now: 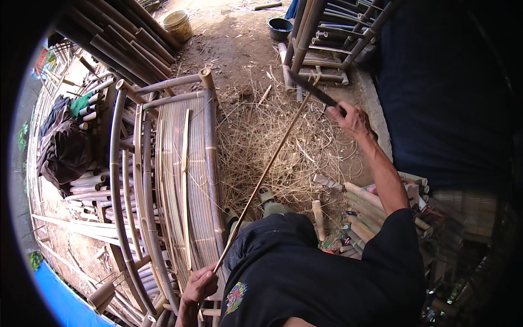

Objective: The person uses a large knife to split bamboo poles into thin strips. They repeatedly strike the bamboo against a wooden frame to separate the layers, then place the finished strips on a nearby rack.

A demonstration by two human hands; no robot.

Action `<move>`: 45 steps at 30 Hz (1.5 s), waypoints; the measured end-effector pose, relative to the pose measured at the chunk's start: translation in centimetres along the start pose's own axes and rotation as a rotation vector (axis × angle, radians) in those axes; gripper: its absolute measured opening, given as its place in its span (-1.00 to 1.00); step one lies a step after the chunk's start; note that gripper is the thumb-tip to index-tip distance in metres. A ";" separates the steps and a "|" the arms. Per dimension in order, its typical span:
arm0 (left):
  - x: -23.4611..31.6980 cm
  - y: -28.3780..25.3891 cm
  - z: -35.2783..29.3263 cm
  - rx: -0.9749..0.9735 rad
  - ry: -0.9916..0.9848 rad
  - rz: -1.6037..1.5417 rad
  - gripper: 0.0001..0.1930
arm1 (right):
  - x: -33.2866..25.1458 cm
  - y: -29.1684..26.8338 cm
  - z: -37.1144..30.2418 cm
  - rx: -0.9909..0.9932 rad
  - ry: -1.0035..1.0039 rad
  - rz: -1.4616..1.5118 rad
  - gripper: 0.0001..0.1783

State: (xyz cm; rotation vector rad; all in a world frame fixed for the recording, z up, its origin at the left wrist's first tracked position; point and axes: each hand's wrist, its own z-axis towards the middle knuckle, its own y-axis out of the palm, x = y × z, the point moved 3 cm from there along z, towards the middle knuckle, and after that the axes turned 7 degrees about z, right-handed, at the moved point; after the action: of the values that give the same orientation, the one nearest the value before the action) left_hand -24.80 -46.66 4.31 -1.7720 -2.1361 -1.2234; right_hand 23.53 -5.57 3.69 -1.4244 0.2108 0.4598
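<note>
My left hand (200, 284), low in the picture, is closed around the lower end of a long thin bamboo strip (260, 182). The strip slants up and away to the right, across the floor. My right hand (353, 121), with the arm stretched forward, grips the handle of a dark-bladed machete (316, 90). Its blade points up and left, and the strip's far end reaches up to the blade; whether they touch I cannot tell. Beside my left hand stands a bamboo bench (199, 150) with a slatted seat, and a pale split strip (185, 180) lies along it.
Bamboo shavings (283, 141) litter the ground ahead of my feet. Cut bamboo pieces (362, 210) are heaped at the right. Bamboo poles (122, 41) lean at the far left, near a yellowish bucket (178, 26). A black basin (280, 28) stands beside a bamboo frame (327, 41).
</note>
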 end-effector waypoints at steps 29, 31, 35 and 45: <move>1.8 1.9 0.0 0.081 0.134 0.284 -0.63 | -1.8 -0.6 1.1 0.109 0.014 0.196 -0.25; 2.1 0.3 -0.9 0.071 0.095 0.262 -0.64 | -2.7 0.2 1.6 0.099 0.011 0.189 -0.26; 3.3 -3.3 -3.1 0.098 0.050 0.262 -0.65 | -5.6 3.4 2.5 0.142 0.089 0.213 -0.30; 13.6 -17.2 -14.6 0.825 0.628 0.610 -0.68 | 3.5 12.6 5.8 -0.014 0.618 0.045 -0.36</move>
State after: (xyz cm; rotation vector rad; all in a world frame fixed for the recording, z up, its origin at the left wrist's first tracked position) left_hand -49.70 -45.15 12.84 -1.2617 -1.2842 -0.5019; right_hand 20.46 1.76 -8.23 -1.5457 0.7372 0.0425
